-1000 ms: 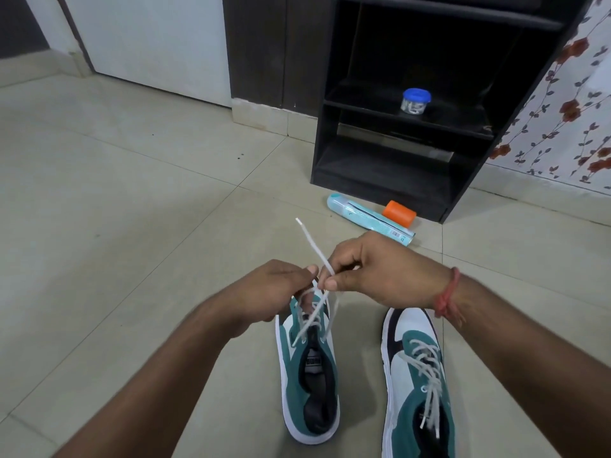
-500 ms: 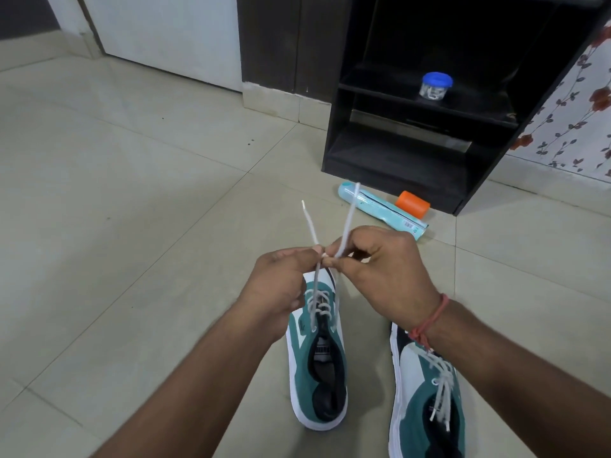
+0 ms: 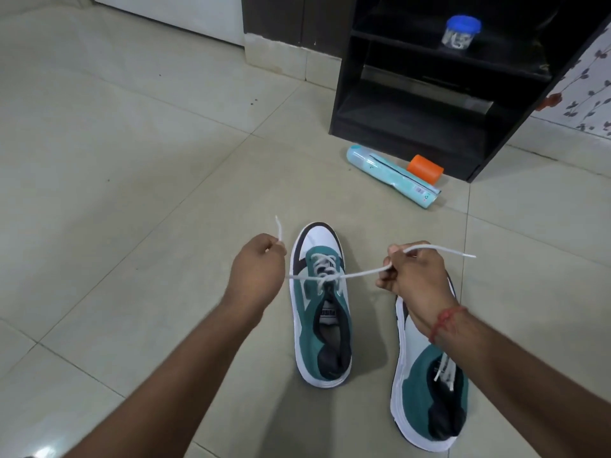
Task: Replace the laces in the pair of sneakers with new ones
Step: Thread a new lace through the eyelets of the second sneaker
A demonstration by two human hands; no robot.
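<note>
two sneakers sit side by side on the tiled floor (image 3: 132, 160), toes pointing away from the person. the left sneaker (image 3: 322, 312) is threaded up its eyelets with a white lace (image 3: 325, 276), and its two ends are drawn out sideways, crossed over the tongue in what looks like the first half of a knot. the left hand (image 3: 258, 269) is curled round one end, whose tip pokes up above the fist; the right hand (image 3: 413, 272) pinches the other end, whose tail runs off to the right. the right sneaker (image 3: 429, 385) is partly hidden under the right forearm; its white lace ends (image 3: 444, 370) hang loose into the opening, apparently untied. judging from this, the threading is nearly done on both, and what is left is to finish the knot here and tie the other; whether these laces are the new ones cannot be told. counted: two sneakers, two hands, one lace under tension. well beyond, against a dark shelf unit (image 3: 429, 94), lie one pale blue tube (image 3: 390, 175) and one orange cap (image 3: 425, 168), touching, and one blue-lidded jar (image 3: 461, 31) stands on a shelf.
</note>
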